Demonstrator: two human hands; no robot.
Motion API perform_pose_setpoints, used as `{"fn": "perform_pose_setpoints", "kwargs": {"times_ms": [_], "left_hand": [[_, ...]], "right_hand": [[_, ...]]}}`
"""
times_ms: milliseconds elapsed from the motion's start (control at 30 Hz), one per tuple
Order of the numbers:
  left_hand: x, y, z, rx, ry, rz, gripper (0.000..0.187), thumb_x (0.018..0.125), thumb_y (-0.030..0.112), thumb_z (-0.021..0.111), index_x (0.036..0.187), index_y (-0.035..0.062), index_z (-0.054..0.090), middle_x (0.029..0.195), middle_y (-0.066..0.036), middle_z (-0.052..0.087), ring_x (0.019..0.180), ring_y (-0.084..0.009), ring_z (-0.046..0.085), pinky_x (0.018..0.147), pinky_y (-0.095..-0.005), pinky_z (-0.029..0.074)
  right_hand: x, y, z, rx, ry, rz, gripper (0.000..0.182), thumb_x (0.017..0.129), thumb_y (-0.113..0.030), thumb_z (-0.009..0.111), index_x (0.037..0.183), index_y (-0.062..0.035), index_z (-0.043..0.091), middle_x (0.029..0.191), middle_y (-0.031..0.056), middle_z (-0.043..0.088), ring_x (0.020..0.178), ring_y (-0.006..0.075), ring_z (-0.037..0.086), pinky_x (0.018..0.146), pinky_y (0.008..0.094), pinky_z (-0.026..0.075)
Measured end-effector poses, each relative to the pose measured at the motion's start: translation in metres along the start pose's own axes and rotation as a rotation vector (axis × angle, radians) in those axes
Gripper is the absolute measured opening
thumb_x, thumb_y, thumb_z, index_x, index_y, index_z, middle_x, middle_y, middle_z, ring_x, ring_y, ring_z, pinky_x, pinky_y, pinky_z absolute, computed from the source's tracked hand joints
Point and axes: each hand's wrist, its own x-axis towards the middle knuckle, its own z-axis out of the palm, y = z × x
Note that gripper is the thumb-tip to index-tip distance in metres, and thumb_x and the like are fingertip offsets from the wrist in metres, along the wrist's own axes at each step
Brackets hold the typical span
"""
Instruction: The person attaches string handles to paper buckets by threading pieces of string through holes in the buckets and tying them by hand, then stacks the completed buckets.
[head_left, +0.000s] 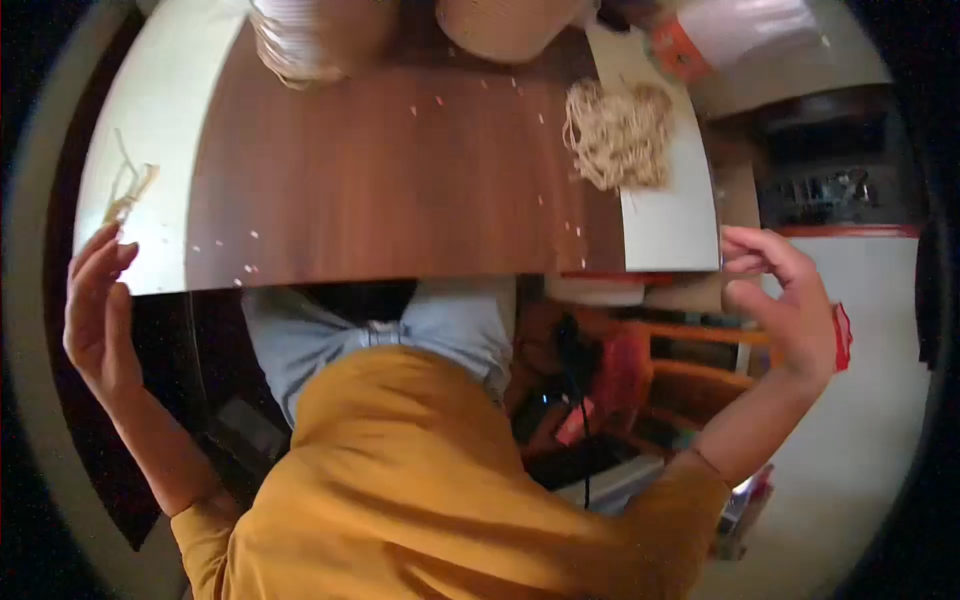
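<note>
At the left edge of the table, my left hand point(98, 305) is raised with its fingers loosely bent and the thumb apart, holding nothing. Just beyond its fingertips lies a small bunch of pale strands point(128, 195) on the white tabletop strip. My right hand point(785, 295) hovers by the table's right front corner, fingers curved and spread from the thumb, with nothing in it. A loose heap of beige yarn point(622, 135) sits at the right of the table, partly over the brown surface and partly over the white one.
Two large spools of pale cord, one at left point(315, 35) and one at right point(510, 25), stand at the far side. Small light scraps dot the brown tabletop point(390, 190). A white and orange plastic bag point(735, 40) lies at the back right. Open wooden drawers or shelves point(700, 355) are below right.
</note>
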Motion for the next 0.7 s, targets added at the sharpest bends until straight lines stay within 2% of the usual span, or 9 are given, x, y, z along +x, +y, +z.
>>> {"fn": "perform_pose_setpoints", "kwargs": {"times_ms": [100,133,233,300,400,500,567,633,700], "left_hand": [[-0.008,-0.006,0.03,-0.161,-0.016,-0.042,0.027,0.09,0.001,0.053,0.116,-0.0037,0.06,0.126,-0.019,0.055,0.111,-0.0243,0.059,0.095,-0.0359,0.048],[0.045,0.021,-0.024,-0.09,-0.034,0.076,0.027,0.091,0.001,0.053,0.116,-0.0034,0.061,0.125,-0.019,0.056,0.111,-0.0238,0.058,0.094,-0.0357,0.048],[0.044,0.032,0.001,-0.142,-0.056,-0.043,0.024,0.086,-0.003,0.056,0.11,-0.0034,0.062,0.12,-0.016,0.057,0.107,-0.023,0.058,0.092,-0.0339,0.048],[0.047,0.043,0.016,0.011,-0.109,-0.024,0.024,0.077,-0.005,0.06,0.101,-0.0024,0.063,0.109,-0.015,0.062,0.105,-0.024,0.059,0.09,-0.035,0.046],[0.042,0.05,0.041,-0.07,-0.162,-0.045,0.025,0.074,-0.003,0.063,0.099,-0.0007,0.063,0.107,-0.016,0.063,0.104,-0.0274,0.06,0.09,-0.0366,0.047],[0.035,0.045,0.069,-0.102,-0.182,-0.063,0.026,0.072,-0.003,0.064,0.099,-0.0006,0.063,0.108,-0.015,0.062,0.102,-0.0315,0.061,0.089,-0.0359,0.048],[0.039,0.054,0.084,-0.136,-0.194,-0.025,0.026,0.073,-0.003,0.063,0.099,0.0002,0.063,0.109,-0.015,0.062,0.102,-0.0329,0.061,0.088,-0.0369,0.049],[0.04,0.061,0.097,-0.142,-0.174,0.016,0.026,0.074,-0.002,0.062,0.1,0.0011,0.064,0.109,-0.015,0.062,0.102,-0.0331,0.062,0.088,-0.0375,0.049],[0.042,0.067,0.1,-0.155,-0.18,0.037,0.026,0.074,-0.002,0.062,0.1,0.0019,0.064,0.11,-0.015,0.062,0.103,-0.0332,0.062,0.088,-0.0379,0.05]], "right_hand": [[0.042,0.005,0.007,-0.119,-0.068,-0.1,0.037,0.08,-0.018,0.071,0.114,-0.0021,0.064,0.099,0.009,0.068,0.086,0.0149,0.06,0.079,0.029,0.048],[0.065,-0.011,0.004,-0.094,0.0,-0.146,0.035,0.081,-0.018,0.071,0.111,-0.0014,0.065,0.096,0.0083,0.068,0.084,0.0145,0.061,0.077,0.0291,0.049],[0.152,0.031,0.0,-0.158,-0.125,-0.116,0.03,0.084,-0.021,0.07,0.105,0.0,0.067,0.09,0.0071,0.069,0.076,0.0141,0.061,0.073,0.0301,0.05],[0.196,0.031,0.007,0.021,-0.07,-0.034,0.036,0.082,-0.028,0.072,0.107,-0.0019,0.067,0.09,0.0084,0.07,0.08,0.0149,0.063,0.075,0.0301,0.05],[0.257,0.02,-0.006,0.146,0.538,-0.219,0.047,0.079,-0.036,0.074,0.111,-0.0026,0.066,0.104,0.0139,0.067,0.095,0.0209,0.063,0.084,0.0331,0.049],[0.266,-0.058,-0.016,-0.064,0.923,-0.644,0.058,0.075,-0.041,0.077,0.117,-0.0037,0.062,0.121,0.0188,0.059,0.111,0.0293,0.058,0.094,0.0373,0.046],[0.299,-0.074,-0.019,-0.201,0.79,-0.729,0.06,0.072,-0.036,0.08,0.119,-0.0051,0.062,0.131,0.018,0.051,0.121,0.0301,0.05,0.102,0.0381,0.039],[0.31,-0.093,-0.008,-0.278,0.733,-0.683,0.045,0.071,-0.028,0.08,0.106,-0.0029,0.066,0.102,0.0153,0.066,0.098,0.0274,0.063,0.086,0.0361,0.049],[0.311,-0.106,-0.016,-0.181,0.721,-0.612,0.035,0.071,-0.026,0.078,0.095,-0.0031,0.067,0.1,0.0136,0.067,0.093,0.0304,0.064,0.083,0.0392,0.051]]}}
